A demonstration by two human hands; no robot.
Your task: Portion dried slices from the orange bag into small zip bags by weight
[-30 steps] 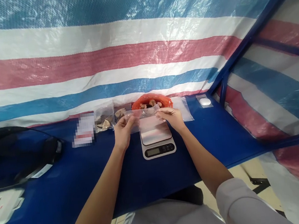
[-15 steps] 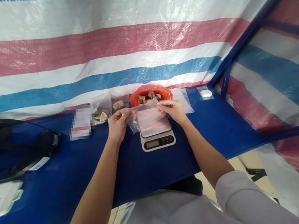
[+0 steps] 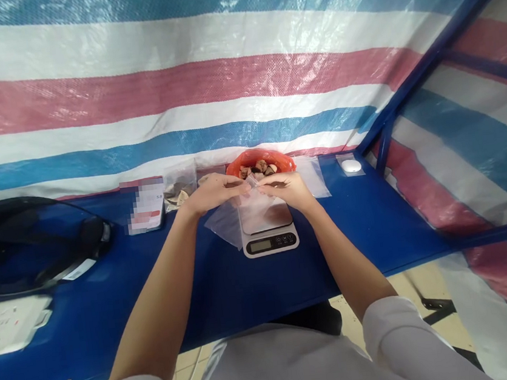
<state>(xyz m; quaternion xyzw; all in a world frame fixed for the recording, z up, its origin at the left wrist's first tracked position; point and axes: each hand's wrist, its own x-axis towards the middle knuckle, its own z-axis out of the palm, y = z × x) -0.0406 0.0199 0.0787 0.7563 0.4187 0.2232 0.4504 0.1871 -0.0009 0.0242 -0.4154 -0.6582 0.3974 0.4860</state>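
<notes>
A clear plastic zip bag hangs between my two hands, over the white digital scale and its left side. My left hand pinches the bag's upper edge. Close beside it, my right hand pinches the same edge, fingertips nearly meeting the left ones. Just behind my hands sits a red plastic bag opened wide, holding brownish-white dried slices. The scale's display is too dim to read.
Left of my hands a clear bag of slices lies by a blurred card or packet. Flat clear bags and a white oval object lie to the right. A black item and power strip occupy the table's left.
My hands have come together; the left one moved right toward the other. The clear bag, stretched flat before, now bunches at the top and droops to the left of the scale.
</notes>
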